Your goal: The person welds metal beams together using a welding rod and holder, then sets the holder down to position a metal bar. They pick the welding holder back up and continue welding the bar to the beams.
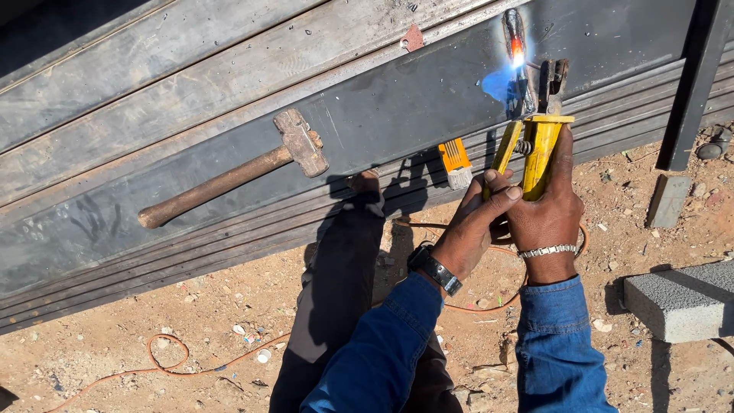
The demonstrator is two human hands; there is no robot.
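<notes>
Right of centre in the frame: right hand (547,218) wrapped tight around the yellow electrode holder (539,153), fingers fully closed on its handle. Left hand (482,218) pressed alongside, fingers curled over the holder's left lever, steadying it. Above, toward the upper right: welding rod (514,34) glowing at a blue-white arc (508,73) against the dark steel beam (367,115). Left of centre, lying flat on the beam: hammer (237,170) with a wooden handle. Just below the beam, centre: small orange brush (456,163). Lower right: grey concrete block (680,302) on sandy ground. Lower left: orange cable (164,359) looping through the dirt.
</notes>
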